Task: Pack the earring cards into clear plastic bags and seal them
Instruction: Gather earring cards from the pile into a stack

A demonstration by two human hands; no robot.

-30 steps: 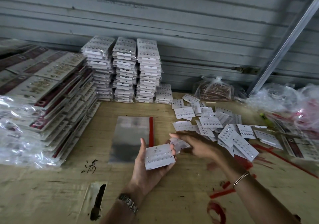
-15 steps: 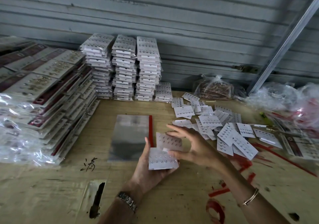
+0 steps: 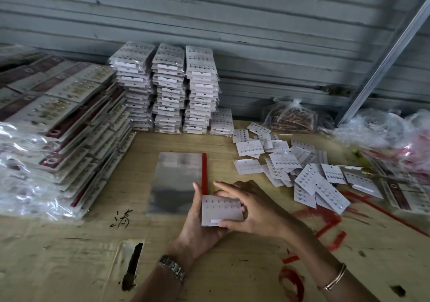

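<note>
White rectangular earring cards (image 3: pixel 221 209): we gripped them in our left hand (image 3: pixel 197 228), right hand (image 3: pixel 254 211) pinching their edges.

**HAND AND ARM STATUS**

Both forearms enter from the bottom edge of my view and converge at centre. I read the left hand (image 3: pixel 197 227) as palm-up, cradling the card stack (image 3: pixel 221 211). Its thumb stands upright along the stack's left edge, and its fingers are hidden beneath. The right hand (image 3: pixel 258 211) meets it from the right. Its thumb sits against the stack's lower edge, its index finger extends straight toward the upper left, and its remaining fingers curve round the far side. The left wrist carries a metal watch (image 3: pixel 173 269). The right wrist carries a thin bangle (image 3: pixel 336 278).
</note>
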